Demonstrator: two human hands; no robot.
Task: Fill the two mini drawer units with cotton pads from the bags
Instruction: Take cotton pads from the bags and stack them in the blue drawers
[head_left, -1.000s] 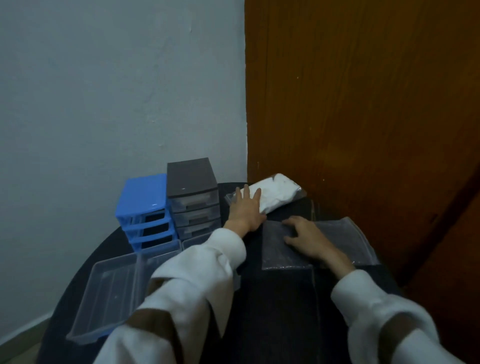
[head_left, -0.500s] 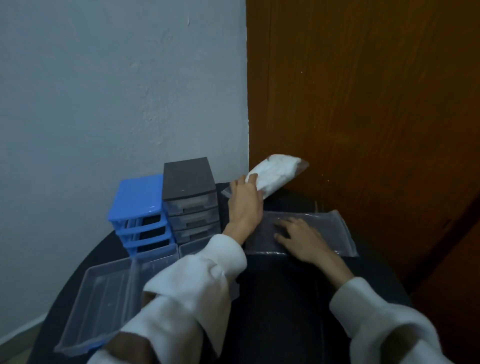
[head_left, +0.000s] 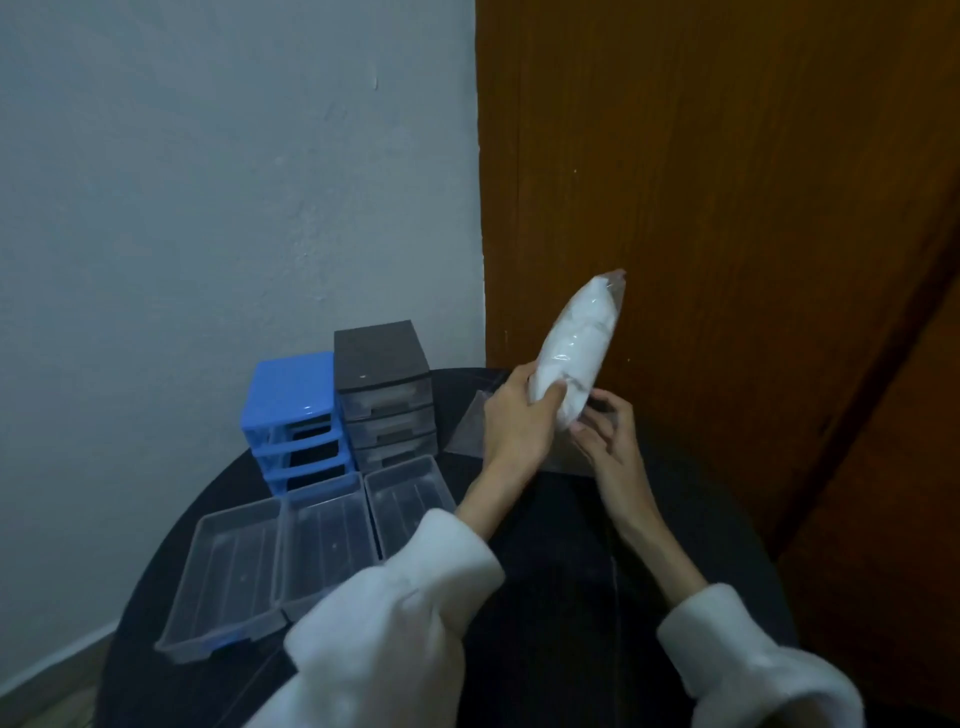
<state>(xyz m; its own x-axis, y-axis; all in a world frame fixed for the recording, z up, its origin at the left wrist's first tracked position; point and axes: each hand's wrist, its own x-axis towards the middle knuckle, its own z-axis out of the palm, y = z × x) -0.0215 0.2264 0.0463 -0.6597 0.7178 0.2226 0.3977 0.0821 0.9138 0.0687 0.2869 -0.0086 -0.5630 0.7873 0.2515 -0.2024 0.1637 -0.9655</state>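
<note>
My left hand (head_left: 519, 421) grips a clear bag of white cotton pads (head_left: 579, 343), held up tilted above the table. My right hand (head_left: 608, 431) pinches the bag's lower end with its fingertips. A flat, empty-looking clear bag (head_left: 467, 431) lies on the table behind my left hand. The blue mini drawer unit (head_left: 293, 410) stands at the back left with its slots empty. Beside it the grey drawer unit (head_left: 382, 387) has drawers in it. Three clear drawers (head_left: 322, 545) lie pulled out on the table in front of the units.
The round black table (head_left: 566, 597) stands in a corner. A grey wall (head_left: 208, 208) is behind the units and a brown wooden door (head_left: 727, 208) is close on the right. My white sleeves cover the table's near part.
My left hand lifted the full bag off the table and raised it toward me. My right hand left the flat bag and came up to the full bag's lower end.
</note>
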